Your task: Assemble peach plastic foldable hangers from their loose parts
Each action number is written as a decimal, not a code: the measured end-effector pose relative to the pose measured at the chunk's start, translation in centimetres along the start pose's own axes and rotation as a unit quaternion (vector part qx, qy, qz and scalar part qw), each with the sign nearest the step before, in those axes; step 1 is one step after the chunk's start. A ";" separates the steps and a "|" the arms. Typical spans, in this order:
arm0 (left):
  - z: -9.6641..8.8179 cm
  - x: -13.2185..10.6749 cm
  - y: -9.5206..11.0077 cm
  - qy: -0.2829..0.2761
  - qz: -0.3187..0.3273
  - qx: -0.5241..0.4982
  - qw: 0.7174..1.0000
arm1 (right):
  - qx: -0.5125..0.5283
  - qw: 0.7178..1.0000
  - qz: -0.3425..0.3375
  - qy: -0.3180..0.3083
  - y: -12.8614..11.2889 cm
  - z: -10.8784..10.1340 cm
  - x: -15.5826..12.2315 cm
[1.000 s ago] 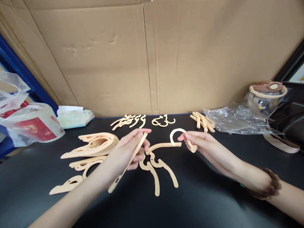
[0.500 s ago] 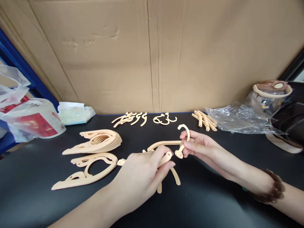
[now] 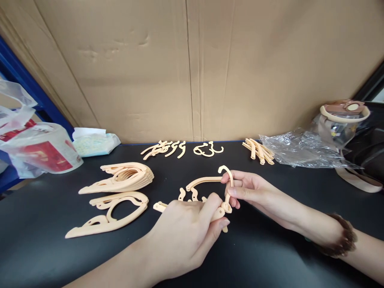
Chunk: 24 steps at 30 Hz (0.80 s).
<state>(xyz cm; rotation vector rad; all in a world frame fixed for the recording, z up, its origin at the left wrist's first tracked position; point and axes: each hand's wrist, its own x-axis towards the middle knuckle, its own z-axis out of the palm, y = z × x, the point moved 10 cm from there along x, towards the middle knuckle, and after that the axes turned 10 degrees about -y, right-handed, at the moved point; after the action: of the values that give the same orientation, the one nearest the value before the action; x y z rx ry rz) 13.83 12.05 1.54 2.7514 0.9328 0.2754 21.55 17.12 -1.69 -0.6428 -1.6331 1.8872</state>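
Note:
My left hand (image 3: 186,232) is closed around a flat beige hanger arm (image 3: 159,207) whose left end sticks out past my knuckles. My right hand (image 3: 249,190) pinches a curved beige hook piece (image 3: 228,176), and the hook's lower end meets the arm's end between my two hands. More loose beige arm pieces (image 3: 195,188) lie on the black table (image 3: 264,256) just behind my hands.
A stack of beige hanger halves (image 3: 126,178) and flat ones (image 3: 111,212) lie at the left. Small beige parts (image 3: 165,149), hooks (image 3: 207,150) and sticks (image 3: 258,151) line the back edge by the cardboard wall. Plastic bags (image 3: 36,152) sit left, clear wrap (image 3: 300,150) and a jug (image 3: 342,120) right.
My left hand brought the arm piece down flat and closed over it. My right hand turned the hook upright and moved it left until it met the arm's end.

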 end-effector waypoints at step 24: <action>0.2 0.5 -1.9 -0.050 -0.113 0.020 0.992 | -0.276 0.957 0.003 0.086 -3.2 -0.2 -1.9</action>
<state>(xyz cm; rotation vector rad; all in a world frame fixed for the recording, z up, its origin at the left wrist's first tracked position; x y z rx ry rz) 13.14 13.80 0.93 2.6350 1.2199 0.0785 23.37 16.28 1.44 -1.0029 -2.0466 1.3224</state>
